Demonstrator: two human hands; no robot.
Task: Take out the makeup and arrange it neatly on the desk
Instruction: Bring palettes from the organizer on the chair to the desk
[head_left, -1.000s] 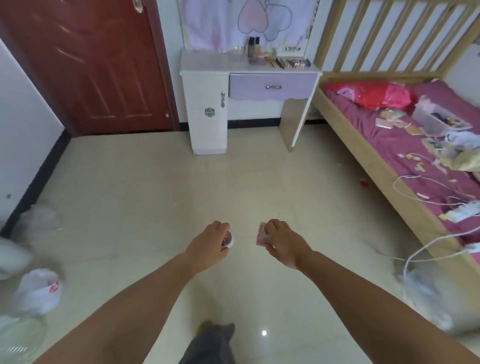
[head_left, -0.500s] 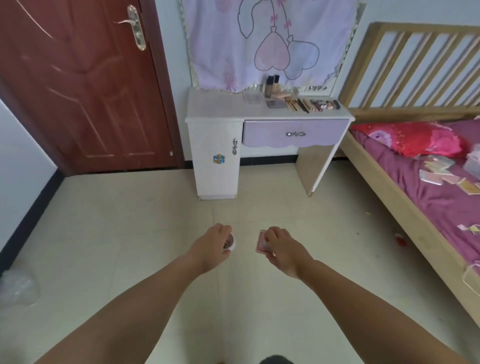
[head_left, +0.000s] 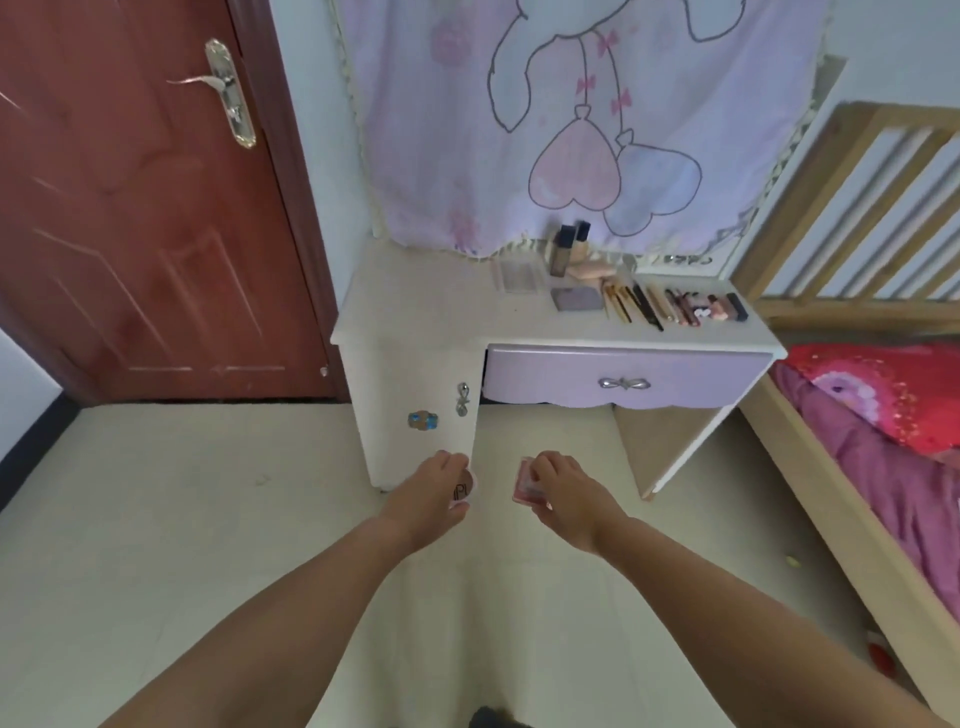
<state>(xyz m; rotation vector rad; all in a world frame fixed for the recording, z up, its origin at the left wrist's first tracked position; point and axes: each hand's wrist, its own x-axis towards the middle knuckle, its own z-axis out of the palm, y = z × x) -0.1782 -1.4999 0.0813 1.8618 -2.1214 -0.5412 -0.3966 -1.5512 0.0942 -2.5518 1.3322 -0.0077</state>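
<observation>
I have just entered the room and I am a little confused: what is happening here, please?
A person stands facing a white dressing table, carrying makeup in both hands. The left hand holds a small round white compact; the right hand holds a flat pink case. Bottles, palettes and a row of brushes and lip products already lie on the tabletop.

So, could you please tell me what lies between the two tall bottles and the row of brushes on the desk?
In the head view, a pinkish sponge lies between the bottles and the brushes.
</observation>
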